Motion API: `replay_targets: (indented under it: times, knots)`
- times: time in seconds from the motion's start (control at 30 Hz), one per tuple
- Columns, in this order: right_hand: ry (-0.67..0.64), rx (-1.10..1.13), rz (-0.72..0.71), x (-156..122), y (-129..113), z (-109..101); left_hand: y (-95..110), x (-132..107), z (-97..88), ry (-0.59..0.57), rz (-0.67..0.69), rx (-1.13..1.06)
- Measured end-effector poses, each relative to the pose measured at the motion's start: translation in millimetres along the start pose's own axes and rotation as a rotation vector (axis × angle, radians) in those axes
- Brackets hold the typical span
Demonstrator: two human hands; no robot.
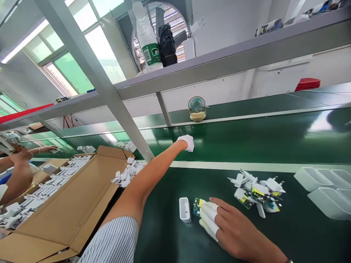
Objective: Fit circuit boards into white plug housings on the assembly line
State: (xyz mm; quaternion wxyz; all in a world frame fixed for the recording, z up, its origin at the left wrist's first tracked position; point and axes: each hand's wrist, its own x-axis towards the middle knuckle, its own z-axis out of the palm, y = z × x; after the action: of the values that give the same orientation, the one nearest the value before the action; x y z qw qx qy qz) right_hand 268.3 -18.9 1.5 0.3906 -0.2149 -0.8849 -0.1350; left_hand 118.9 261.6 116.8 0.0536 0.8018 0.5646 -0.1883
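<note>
My right hand (pixel 229 228), with white covers on several fingers, is low over the dark green work surface. Its fingertips hold a small circuit board (pixel 196 206) with a yellow part on it. Just left of that board stands an open white plastic charger case (pixel 184 210), apart from the hand. My left hand (pixel 187 142) is stretched far forward over the green conveyor belt, its fingers wrapped in white and too small to make out. To the right of my right hand lies a pile of circuit boards with white plug parts (pixel 257 191).
White bins (pixel 329 202) stand at the right. On the left, an open cardboard box (pixel 74 193) and loose white plug parts (pixel 127 173) flank a slanted metal post (pixel 128 128). A small fan (pixel 196 108) stands beyond the belt. A co-worker's hand (pixel 48 149) reaches in at far left.
</note>
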Motion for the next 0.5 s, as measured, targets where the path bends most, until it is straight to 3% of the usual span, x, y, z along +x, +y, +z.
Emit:
replay_targets:
  times: [0.17, 0.3, 0.37, 0.4, 0.5]
  knots:
    - [0.015, -0.004, 0.002, 1.9, 3.2, -4.5, -21.7, -21.1, -13.9, 0.204, 0.047, -0.049]
    - [0.021, 0.009, -0.009, 3.2, 2.6, -7.3, -57.9, -80.1, -29.5, 0.306, 0.111, -0.083]
    - [0.022, 0.020, -0.020, 3.9, 2.0, -7.7, -76.3, -119.1, -23.3, 0.266, 0.176, -0.083]
    - [0.027, 0.025, -0.024, 4.2, 1.7, -7.5, -84.4, -138.6, -14.8, 0.193, 0.252, -0.047]
    - [0.044, 0.028, -0.028, 4.4, 1.3, -4.9, -102.4, -187.5, 29.4, -0.024, 0.287, 0.243]
